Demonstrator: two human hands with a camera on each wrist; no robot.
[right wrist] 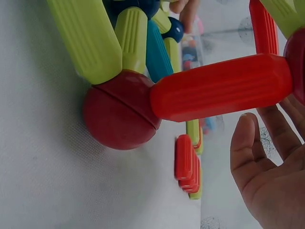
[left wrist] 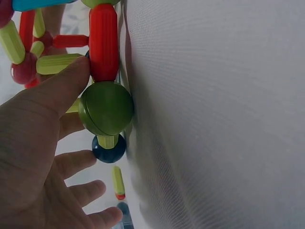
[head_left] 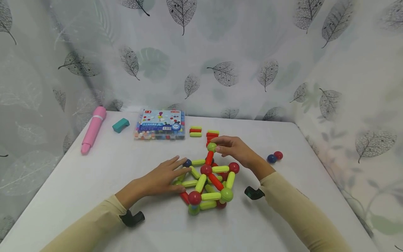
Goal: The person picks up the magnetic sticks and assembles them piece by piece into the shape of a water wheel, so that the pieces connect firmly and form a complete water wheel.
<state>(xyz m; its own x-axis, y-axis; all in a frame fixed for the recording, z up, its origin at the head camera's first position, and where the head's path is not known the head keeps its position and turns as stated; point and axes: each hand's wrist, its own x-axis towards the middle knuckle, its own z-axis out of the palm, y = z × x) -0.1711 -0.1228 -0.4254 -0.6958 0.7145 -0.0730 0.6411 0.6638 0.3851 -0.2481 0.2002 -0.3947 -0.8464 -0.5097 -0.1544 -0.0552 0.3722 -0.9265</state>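
Counting left to right for you: one pink plastic wand (head_left: 93, 130), one teal blocky piece (head_left: 121, 125), one clear plastic case (head_left: 160, 124) with a printed blue label, one stack of three yellow-green and red plastic rods (head_left: 195, 131), one second stack of similar rods (head_left: 212, 133), one ball-and-rod plastic frame (head_left: 215, 181) in red, green, yellow-green and blue, one glossy blue ball (head_left: 271, 158), one glossy red ball (head_left: 278, 155) just beside it. Frame sits mid-table between your hands, nearer you than the case; overlaps block a full parts count. All on a white table (head_left: 88, 178), white leaf-print curtain (head_left: 204, 45) behind. Your left hand (head_left: 162, 176): fingers spread and straight, touching the frame's left side. Your right hand (head_left: 234, 148): fingers bent, thumb and fingertips pinching a light-green ball (head_left: 211, 147) on the frame's top red rod (head_left: 209, 158), partly blocking the second stack; right wrist view hides that contact.
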